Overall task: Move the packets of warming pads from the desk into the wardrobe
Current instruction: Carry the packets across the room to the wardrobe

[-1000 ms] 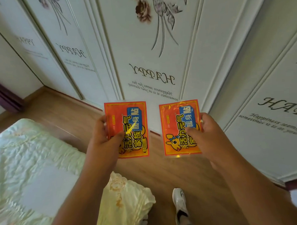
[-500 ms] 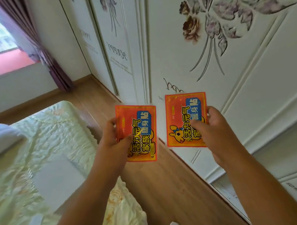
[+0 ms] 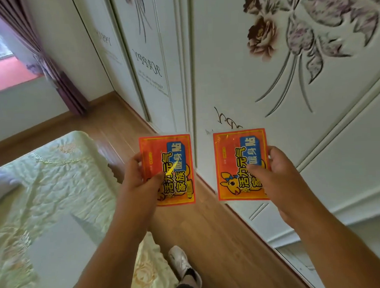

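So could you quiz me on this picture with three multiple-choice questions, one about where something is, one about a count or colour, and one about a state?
1. Where is the bed?
A. On the person's left
B. On the person's right
C. Behind the wardrobe

2. How many packets are being held?
A. One
B. Two
C. Four

3. What state are the wardrobe doors in?
A. Wide open
B. Removed
C. Closed

Answers:
1 A, the pale green bedspread fills the lower left of the view.
2 B, the left hand holds the left packet and the right hand holds the right packet.
3 C, the flowered white panels show no opening.
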Tool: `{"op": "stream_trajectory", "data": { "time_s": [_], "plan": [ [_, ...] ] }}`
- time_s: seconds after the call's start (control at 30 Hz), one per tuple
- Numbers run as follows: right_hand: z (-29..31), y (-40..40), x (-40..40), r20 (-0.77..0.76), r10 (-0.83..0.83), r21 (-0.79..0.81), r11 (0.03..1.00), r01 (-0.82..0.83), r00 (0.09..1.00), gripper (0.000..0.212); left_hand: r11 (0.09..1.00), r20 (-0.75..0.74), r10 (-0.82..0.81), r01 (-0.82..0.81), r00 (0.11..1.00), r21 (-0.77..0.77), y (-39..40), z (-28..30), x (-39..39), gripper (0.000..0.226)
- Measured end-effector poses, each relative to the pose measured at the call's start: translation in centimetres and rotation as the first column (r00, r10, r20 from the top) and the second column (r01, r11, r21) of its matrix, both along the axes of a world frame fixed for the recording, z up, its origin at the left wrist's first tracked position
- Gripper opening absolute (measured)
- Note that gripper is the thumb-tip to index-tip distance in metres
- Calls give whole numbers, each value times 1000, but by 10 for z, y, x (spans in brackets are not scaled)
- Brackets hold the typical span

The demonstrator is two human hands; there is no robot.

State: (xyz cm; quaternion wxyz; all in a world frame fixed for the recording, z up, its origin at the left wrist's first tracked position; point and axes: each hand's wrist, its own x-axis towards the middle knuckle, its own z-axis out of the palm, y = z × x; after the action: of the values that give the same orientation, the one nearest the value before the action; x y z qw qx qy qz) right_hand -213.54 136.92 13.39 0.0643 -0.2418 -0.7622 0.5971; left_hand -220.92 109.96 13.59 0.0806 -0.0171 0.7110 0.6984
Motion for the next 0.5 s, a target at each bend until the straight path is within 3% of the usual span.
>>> {"op": "stream_trajectory", "data": {
  "time_s": [0.2, 0.5],
  "plan": [
    [15, -7, -88, -9, -53, 53, 997, 53, 999, 15, 997, -28, -55, 56, 998, 47, 0, 10, -99, 48],
    [12, -45, -226, -27, -35, 7, 999, 36, 999, 18, 998, -4, -47, 47, 999, 48, -33, 19, -228, 48]
  ]
}}
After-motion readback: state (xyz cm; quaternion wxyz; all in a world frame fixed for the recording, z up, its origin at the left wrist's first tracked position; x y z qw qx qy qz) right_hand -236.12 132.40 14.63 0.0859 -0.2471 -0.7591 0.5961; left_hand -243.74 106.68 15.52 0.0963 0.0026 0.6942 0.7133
